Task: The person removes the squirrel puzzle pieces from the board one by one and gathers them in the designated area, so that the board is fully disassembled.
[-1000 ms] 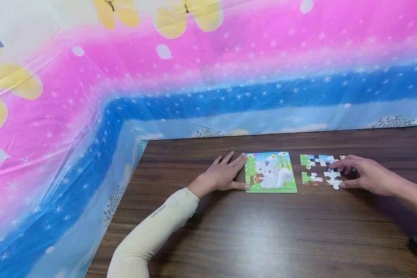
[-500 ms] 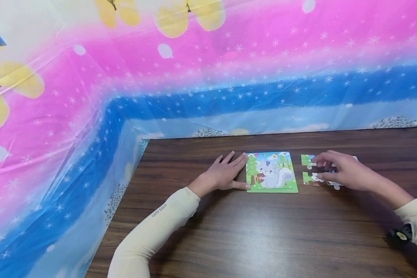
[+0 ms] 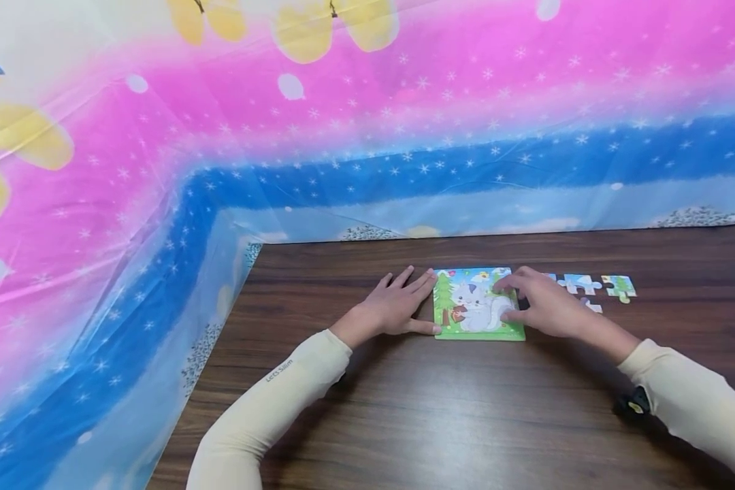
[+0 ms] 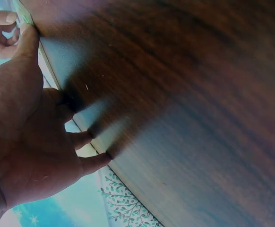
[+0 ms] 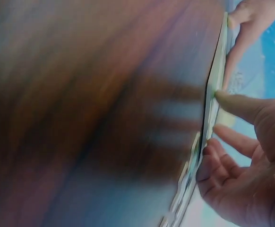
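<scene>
A square squirrel jigsaw puzzle (image 3: 473, 306) lies flat on the dark wooden table. My left hand (image 3: 392, 307) rests at its left edge, fingers spread and thumb tip at the lower left corner. Over the puzzle's right side is my right hand (image 3: 548, 303), its thumb and index finger apart on the picture near the tail. In the right wrist view, the thumb (image 5: 241, 105) touches the board while the other fingers bend loosely, with nothing seen between them. Loose puzzle pieces (image 3: 580, 284) lie right of the board, some hidden behind my right hand.
Another loose puzzle piece (image 3: 620, 287) with a tree print sits at the far right of the group. The wooden table (image 3: 429, 408) ends at the back against a pink and blue printed cloth (image 3: 367, 150), which also hangs along the left side.
My right hand has moved left from the loose pieces onto the right part of the puzzle, uncovering the right-hand pieces. My left hand has stayed at the left edge.
</scene>
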### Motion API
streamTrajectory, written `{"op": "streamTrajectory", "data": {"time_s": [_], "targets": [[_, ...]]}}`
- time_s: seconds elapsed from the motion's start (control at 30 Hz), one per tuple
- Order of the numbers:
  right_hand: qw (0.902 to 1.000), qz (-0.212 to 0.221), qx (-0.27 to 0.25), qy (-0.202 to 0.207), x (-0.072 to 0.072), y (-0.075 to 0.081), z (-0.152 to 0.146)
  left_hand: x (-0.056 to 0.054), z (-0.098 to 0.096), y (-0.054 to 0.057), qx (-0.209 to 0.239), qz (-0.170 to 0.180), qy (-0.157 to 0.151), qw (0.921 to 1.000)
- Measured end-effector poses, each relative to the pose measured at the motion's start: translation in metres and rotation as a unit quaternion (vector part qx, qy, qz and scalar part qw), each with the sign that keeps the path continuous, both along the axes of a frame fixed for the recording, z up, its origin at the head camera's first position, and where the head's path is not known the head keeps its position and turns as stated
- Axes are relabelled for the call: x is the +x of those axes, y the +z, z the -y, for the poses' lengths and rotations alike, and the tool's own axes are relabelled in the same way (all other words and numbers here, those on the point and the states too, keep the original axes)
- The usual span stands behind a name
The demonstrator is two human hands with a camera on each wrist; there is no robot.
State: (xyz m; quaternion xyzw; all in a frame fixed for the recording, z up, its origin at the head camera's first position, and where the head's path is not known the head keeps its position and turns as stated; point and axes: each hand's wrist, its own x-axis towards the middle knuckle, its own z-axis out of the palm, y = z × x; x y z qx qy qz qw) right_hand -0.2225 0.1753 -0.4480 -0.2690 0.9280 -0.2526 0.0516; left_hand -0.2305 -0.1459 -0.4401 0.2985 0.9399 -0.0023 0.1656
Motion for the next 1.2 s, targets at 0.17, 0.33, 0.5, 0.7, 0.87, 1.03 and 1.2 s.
{"op": "streamTrajectory", "data": {"time_s": [0.17,0.33,0.5,0.7,0.87,1.03,1.2], "targets": [[0.9998,-0.008,0.017,-0.008,0.004,0.0022,0.0023,0.0,-0.0026,0.0,0.0,-0.006,-0.004,1.0],[0.9998,0.016,0.013,-0.008,0.0021,0.0071,0.005,-0.0002,-0.0028,0.0022,-0.002,-0.009,-0.003,1.0],[0.9981,0.057,-0.009,-0.023,-0.003,0.0074,0.0084,0.0001,-0.0017,0.0025,-0.001,-0.011,0.0,0.9999],[0.9968,0.064,-0.03,-0.036,-0.0024,0.004,0.0106,0.0009,-0.0009,0.002,-0.001,-0.008,-0.001,1.0],[0.9974,0.054,-0.034,-0.033,0.0002,0.0029,0.0094,0.0009,-0.0008,0.0005,0.001,-0.005,-0.001,1.0],[0.9968,0.06,-0.045,-0.027,0.0022,0.0021,0.0064,0.0013,-0.0008,-0.0002,0.001,-0.003,-0.002,1.0],[0.9973,0.046,-0.045,-0.034,0.0029,0.0012,0.0072,0.0012,-0.0002,-0.0002,0.0,-0.004,-0.002,1.0]]}}
